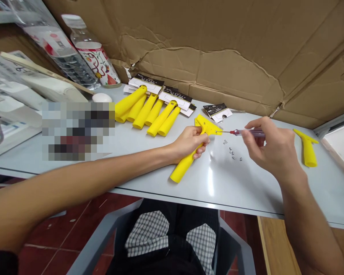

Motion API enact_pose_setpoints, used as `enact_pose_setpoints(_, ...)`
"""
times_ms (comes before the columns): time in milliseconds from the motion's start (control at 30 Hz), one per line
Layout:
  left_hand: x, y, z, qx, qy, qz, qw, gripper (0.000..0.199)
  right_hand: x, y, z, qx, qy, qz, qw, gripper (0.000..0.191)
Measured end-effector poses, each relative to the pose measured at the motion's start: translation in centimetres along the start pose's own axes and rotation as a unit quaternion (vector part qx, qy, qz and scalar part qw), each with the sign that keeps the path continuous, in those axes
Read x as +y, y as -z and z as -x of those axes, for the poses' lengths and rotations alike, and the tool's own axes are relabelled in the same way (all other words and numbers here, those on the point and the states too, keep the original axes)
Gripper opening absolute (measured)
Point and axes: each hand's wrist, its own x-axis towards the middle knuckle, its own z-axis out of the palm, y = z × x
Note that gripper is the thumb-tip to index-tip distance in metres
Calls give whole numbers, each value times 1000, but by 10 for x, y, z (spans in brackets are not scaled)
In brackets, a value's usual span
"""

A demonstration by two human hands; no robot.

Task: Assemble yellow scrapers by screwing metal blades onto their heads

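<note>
My left hand (192,142) is closed around the neck of a yellow scraper (186,165), its hollow handle slanting down toward the table's front edge. In my right hand (271,143) is a screwdriver (250,133) with a clear purplish handle. Its thin shaft points left, and the tip meets the right end of the scraper's triangular head, where a small screw seems to sit. Several small metal screws or nuts (231,151) lie loose on the table below the shaft. Whether the tip sits in the screw is too small to tell.
Several yellow scraper handles (143,112) with black-and-white cards (176,99) lie back left. A loose card (217,111) is behind the scraper. Another yellow scraper (308,149) rests far right. Bottles (96,61) stand at the left back, against cardboard (232,46). One table patch is blurred out.
</note>
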Motion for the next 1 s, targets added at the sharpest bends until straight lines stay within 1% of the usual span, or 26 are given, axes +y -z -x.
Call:
enact_pose_setpoints(100, 0, 0, 0, 1, -4, 1, 1000, 21, 0, 1, 0, -22, 8, -29, 999, 16)
enact_pose_setpoints(200, 0, 0, -1, 7, 4, 0, 1000, 21, 1, 1, 1, -11, 11, -18, 1000, 9)
enact_pose_setpoints(267, 0, 0, -1, 8, 7, 0, 1000, 21, 2, 1, 1, -3, -2, -3, 1000, 14)
enact_pose_setpoints(333, 0, 0, -1, 8, 4, 1, 1000, 21, 1, 1, 0, -10, -15, -5, 1000, 17)
enact_pose_setpoints(400, 1, 0, 0, 9, 1, 0, 1000, 22, 0, 1, 0, -21, -14, -23, 999, 16)
enact_pose_setpoints(500, 1, 0, 0, 9, 1, -1, 1000, 22, -1, 2, -1, -33, 6, -46, 998, 15)
enact_pose_setpoints(600, 0, -1, -1, 9, 8, -1, 1000, 24, 0, 3, -1, -23, 4, -30, 999, 10)
enact_pose_setpoints(667, 0, -1, -1, 9, 8, 0, 1000, 23, 0, 3, -1, -15, -8, -15, 1000, 14)
enact_pose_setpoints(767, 0, -1, -1, 11, 1, 4, 1000, 22, -1, 3, -1, -33, -16, -31, 999, 18)
enact_pose_setpoints(833, 0, 0, -1, 12, 0, 4, 1000, 22, -1, 3, -1, -46, -13, -51, 998, 18)
enact_pose_setpoints(933, 0, 0, -1, 12, 0, 6, 1000, 22, 0, 2, 0, -36, -8, -45, 998, 10)
enact_pose_setpoints(1000, 0, 0, -1, 11, 2, 5, 1000, 23, 1, 2, -1, -20, -7, -23, 1000, 14)
